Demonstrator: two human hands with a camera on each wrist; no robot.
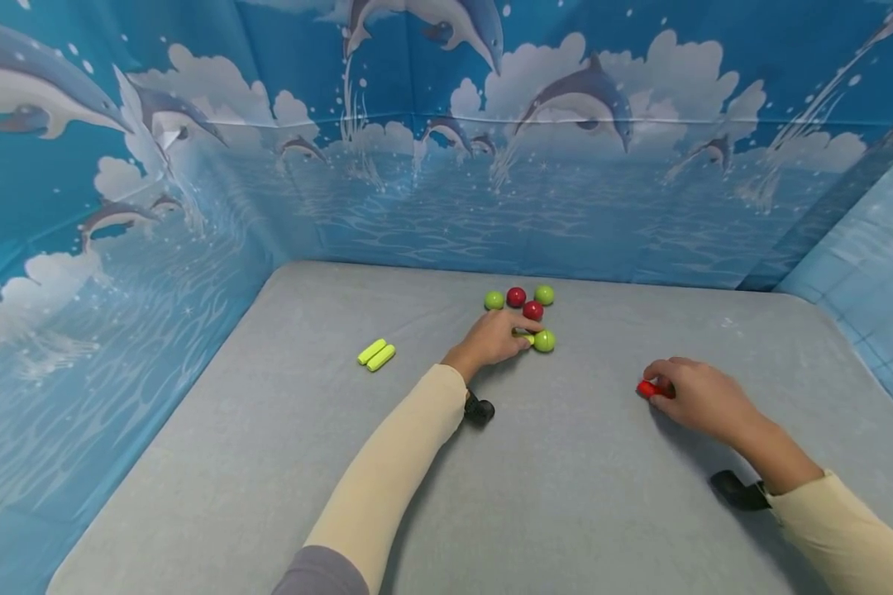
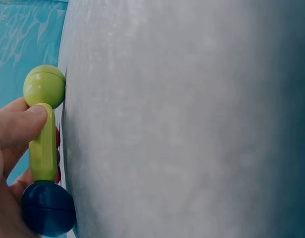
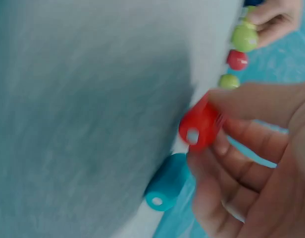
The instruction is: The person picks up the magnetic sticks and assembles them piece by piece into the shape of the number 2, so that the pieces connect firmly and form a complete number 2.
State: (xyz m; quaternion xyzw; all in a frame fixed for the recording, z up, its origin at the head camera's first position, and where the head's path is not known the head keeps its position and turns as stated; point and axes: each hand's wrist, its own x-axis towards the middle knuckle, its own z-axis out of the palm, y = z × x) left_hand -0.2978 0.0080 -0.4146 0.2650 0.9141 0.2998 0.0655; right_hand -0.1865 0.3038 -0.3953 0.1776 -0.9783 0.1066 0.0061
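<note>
At the back middle of the table my left hand pinches a ribbed yellow-green rod between thumb and fingers. A lime-green ball sits at one end of this rod and a dark blue ball at the other; the hand hides the blue one in the head view. Farther right, thumb and fingertips of my right hand grip a short red rod with a pale dot on its end. Beside those fingers, in the right wrist view, lies a teal rod, hidden in the head view.
Just behind my left hand are two red balls and two lime-green balls. Two yellow-green rods lie side by side to its left. A grey cloth covers the table; dolphin-print curtains rise along its back and sides.
</note>
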